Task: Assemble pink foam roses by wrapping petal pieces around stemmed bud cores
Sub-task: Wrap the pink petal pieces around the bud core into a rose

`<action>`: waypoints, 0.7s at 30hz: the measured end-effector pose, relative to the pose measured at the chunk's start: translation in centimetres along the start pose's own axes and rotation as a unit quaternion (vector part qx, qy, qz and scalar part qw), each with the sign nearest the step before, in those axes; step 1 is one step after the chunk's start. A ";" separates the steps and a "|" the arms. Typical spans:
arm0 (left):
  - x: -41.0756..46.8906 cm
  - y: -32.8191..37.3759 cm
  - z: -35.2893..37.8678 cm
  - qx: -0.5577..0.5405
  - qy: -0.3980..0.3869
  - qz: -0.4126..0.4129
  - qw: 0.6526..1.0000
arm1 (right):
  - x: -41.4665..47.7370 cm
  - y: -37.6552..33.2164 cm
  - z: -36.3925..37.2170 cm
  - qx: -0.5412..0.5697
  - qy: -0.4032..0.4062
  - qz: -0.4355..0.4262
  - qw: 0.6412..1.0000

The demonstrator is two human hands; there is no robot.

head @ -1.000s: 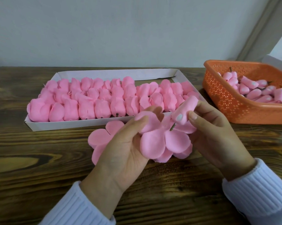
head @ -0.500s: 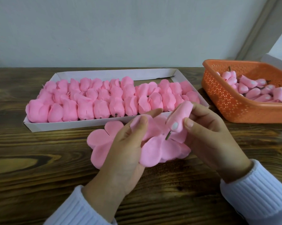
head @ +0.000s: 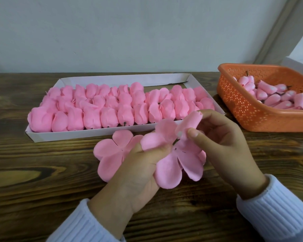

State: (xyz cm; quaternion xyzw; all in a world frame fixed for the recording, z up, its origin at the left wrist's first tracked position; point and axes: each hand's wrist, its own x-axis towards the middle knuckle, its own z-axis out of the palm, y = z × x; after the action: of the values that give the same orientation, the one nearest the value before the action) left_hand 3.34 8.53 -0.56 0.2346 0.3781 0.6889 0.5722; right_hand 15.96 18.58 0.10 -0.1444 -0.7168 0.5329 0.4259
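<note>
Left hand, fingers curled, grips petal piece; right hand pinches bud core, toward tabletop's near edge.

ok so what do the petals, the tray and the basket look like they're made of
Petals: thin matte foam by the look; soft cut edges, and they bend without creasing.
Tray: probably white card; flat matte walls with folded corners.
Basket: orange plastic, slightly glossy, with moulded rows of small holes.

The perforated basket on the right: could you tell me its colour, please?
Orange basket, clearest in the head view.
</note>
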 end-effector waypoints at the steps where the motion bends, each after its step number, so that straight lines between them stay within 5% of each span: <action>1: 0.0 -0.1 -0.1 -0.008 0.011 -0.010 1.000 | 0.0 -0.1 0.1 -0.009 0.007 -0.001 1.000; 9: 0.4 -0.2 -0.6 -0.059 0.023 -0.003 0.998 | -0.6 -0.5 0.0 -0.122 0.066 -0.121 0.983; 21: 0.6 -0.3 -1.1 -0.084 -0.050 -0.014 0.995 | -0.5 -0.3 0.2 -0.244 0.009 -0.099 0.965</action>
State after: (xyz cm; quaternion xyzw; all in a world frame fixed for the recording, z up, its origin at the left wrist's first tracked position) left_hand 2.53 8.86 -1.56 0.2147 0.2932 0.6977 0.6174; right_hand 16.13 18.01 0.15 -0.1773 -0.8323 0.2957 0.4341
